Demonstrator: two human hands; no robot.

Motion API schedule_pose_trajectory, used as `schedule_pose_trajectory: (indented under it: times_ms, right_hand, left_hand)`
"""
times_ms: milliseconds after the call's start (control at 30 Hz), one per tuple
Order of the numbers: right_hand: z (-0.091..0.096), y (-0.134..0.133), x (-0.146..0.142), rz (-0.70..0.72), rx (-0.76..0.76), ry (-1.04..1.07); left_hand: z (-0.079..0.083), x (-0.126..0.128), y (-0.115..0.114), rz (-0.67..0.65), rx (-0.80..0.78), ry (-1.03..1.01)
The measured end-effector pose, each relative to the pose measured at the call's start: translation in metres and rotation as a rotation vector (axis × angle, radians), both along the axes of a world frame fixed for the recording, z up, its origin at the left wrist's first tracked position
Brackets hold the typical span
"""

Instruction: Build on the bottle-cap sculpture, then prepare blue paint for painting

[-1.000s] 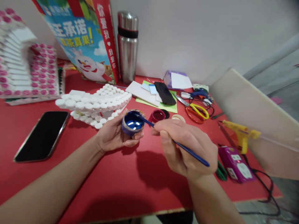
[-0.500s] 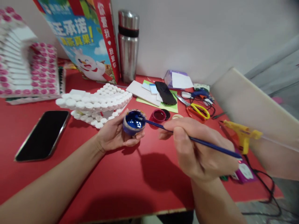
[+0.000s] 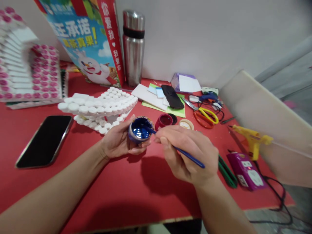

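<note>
My left hand is wrapped round a small paint jar of glossy dark blue paint, tilted toward me above the table. Between the thumb and fingers of my right hand is a slim blue paintbrush, its tip inside the jar and hidden in the paint. Just beyond my right fingers stands an open jar of red paint, with a black lid and a cream lid beside it. Behind my left hand lies a white model built of round pieces.
On the red table a phone lies at left. Scissors, a yellow glue gun, a green box cutter and a purple power box with cables are at right. A steel flask and printed bag stand behind.
My right hand has moved left and nearer the jar, taking the brush deeper into it. The cream lid, box cutter and power box now show more fully. My left hand stays nearly still.
</note>
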State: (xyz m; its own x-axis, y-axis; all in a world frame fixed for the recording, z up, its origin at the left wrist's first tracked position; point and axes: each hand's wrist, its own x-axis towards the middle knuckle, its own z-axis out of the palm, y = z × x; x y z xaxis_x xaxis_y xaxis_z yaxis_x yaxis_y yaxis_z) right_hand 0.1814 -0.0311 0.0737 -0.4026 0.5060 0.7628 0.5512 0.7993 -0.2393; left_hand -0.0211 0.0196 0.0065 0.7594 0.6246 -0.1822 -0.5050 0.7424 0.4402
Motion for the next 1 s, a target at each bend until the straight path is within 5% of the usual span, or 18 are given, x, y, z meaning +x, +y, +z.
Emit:
schedule_pose_trajectory:
  times_ms: [200, 600, 1000]
  right_hand:
    - [0.007, -0.003, -0.001, 0.013, 0.006, 0.035]
    - [0.009, -0.004, 0.005, -0.242, 0.235, -0.027]
    - [0.007, -0.006, 0.002, -0.132, 0.158, -0.095]
  left_hand:
    - [-0.001, -0.001, 0.003, 0.025, -0.036, 0.018]
    - [-0.002, -0.001, 0.004, 0.027, 0.015, 0.026]
    - [-0.002, -0.004, 0.004, 0.03, -0.026, 0.015]
